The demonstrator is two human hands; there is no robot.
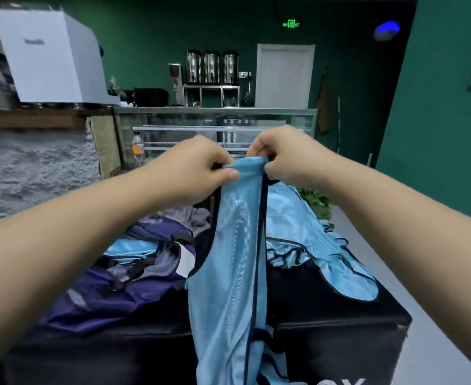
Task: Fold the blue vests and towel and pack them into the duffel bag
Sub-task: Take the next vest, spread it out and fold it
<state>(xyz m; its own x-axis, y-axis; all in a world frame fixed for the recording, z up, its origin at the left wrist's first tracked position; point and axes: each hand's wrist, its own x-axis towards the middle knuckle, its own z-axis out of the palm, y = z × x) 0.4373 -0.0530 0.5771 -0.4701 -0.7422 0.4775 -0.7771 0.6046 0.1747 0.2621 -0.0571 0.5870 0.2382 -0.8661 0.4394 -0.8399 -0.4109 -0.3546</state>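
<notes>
Head view: left hand [201, 168] and right hand [284, 159] both pinch one vest [228, 259] by its top, hanging below them. Bag [112, 295] sits under the left hand. Slick mesh could slip and bunch mid-fold.

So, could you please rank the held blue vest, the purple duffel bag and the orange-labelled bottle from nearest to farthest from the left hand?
From the left hand:
1. Held blue vest, pinched in it.
2. Purple duffel bag, below, lower left.
3. Bottle, far behind, by the glass counter.
</notes>
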